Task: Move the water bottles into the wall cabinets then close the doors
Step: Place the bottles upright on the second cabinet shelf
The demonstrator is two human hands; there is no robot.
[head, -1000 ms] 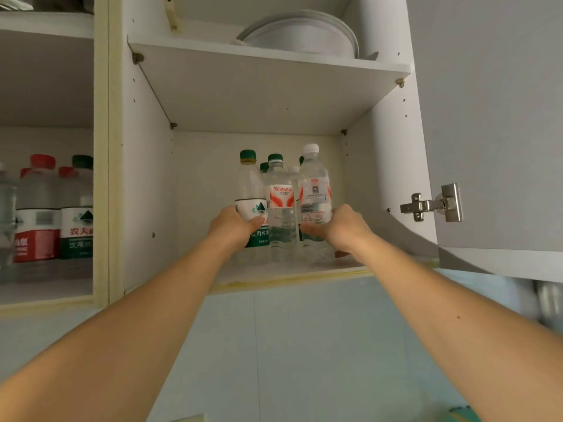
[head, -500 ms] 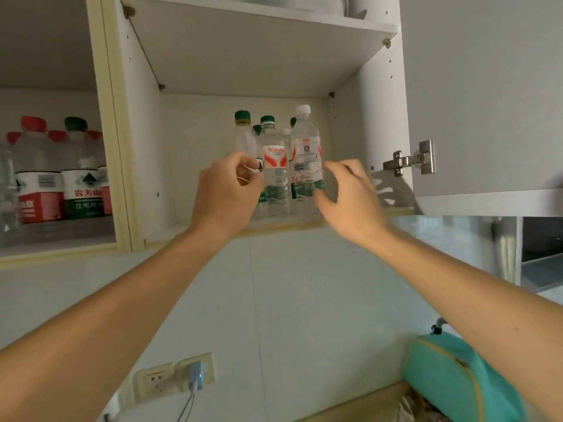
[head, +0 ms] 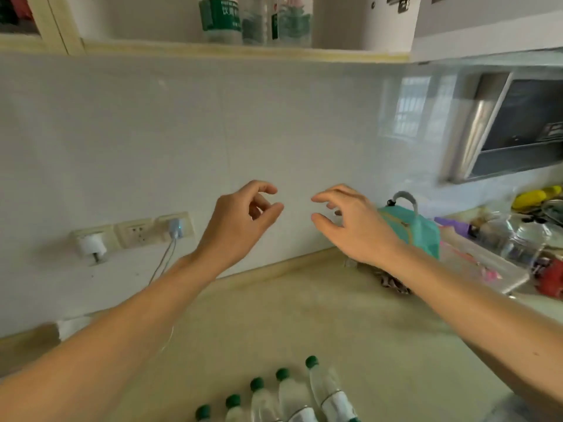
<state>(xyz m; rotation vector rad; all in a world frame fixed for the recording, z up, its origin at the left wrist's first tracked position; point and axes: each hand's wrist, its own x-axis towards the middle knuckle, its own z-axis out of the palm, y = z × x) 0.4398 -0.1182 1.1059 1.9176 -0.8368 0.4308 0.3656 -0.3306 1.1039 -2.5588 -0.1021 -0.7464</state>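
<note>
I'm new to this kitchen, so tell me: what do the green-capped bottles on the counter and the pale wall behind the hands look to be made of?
Green-capped bottles: clear thin plastic, probably; you see through them. Pale wall: glossy glazed tile, likely; it mirrors a window.

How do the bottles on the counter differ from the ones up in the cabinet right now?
The counter bottles show green caps and upper bodies, cut off by the bottom of the view; the cabinet bottles show only their lower halves. The counter bottles wait below both empty hands; the cabinet bottles stand shelved above. Both groups are clear plastic.
</note>
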